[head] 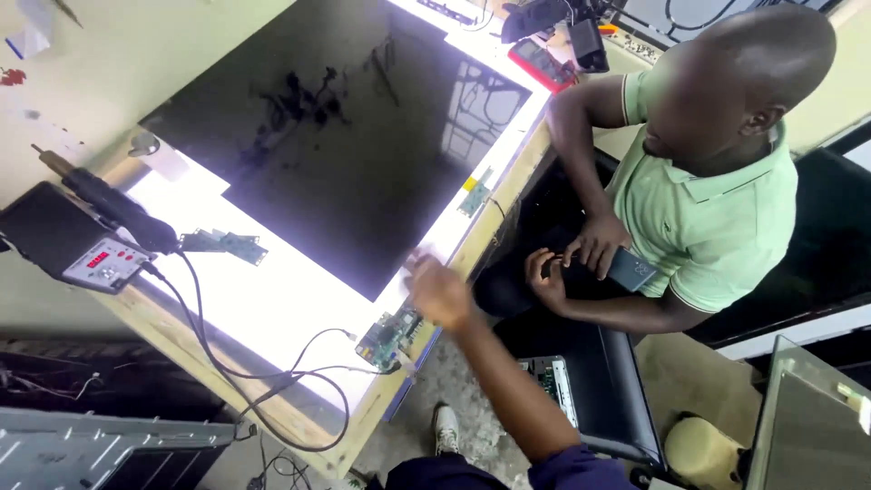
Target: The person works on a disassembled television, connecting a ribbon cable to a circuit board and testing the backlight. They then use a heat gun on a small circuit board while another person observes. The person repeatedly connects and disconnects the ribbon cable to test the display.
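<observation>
1. One hand (437, 292) of the person wearing the camera reaches out over the near edge of the wooden desk (272, 413). Which arm it belongs to cannot be told for sure; it comes from the right of the body, so it reads as the right hand.
2. That hand is blurred. Its fingers look loosely curled together, and whether they grip anything cannot be told.
3. It sits at the near corner of a large dark display panel (354, 154), which lies flat on a glowing white backlight sheet (272, 299) on the desk.
4. Just below the hand, a small green circuit board (388, 338) rests on the desk's edge, with thin grey wires (313, 349) running from it across the lit sheet.
5. The other hand of the wearer is out of sight.
6. A second green board strip (224, 243) lies on the lit sheet further left, well apart from the hand.
7. At the far left a black hot-air station (68, 240) stands with its handpiece (113, 207) resting across it, and a black cable (231, 381) loops from it over the desk.
8. A seated person in a light green polo shirt (703, 204) is beside the desk, holding a dark phone (631, 269) in both hands.
9. A red multimeter (541, 63) lies at the desk's far end.
</observation>
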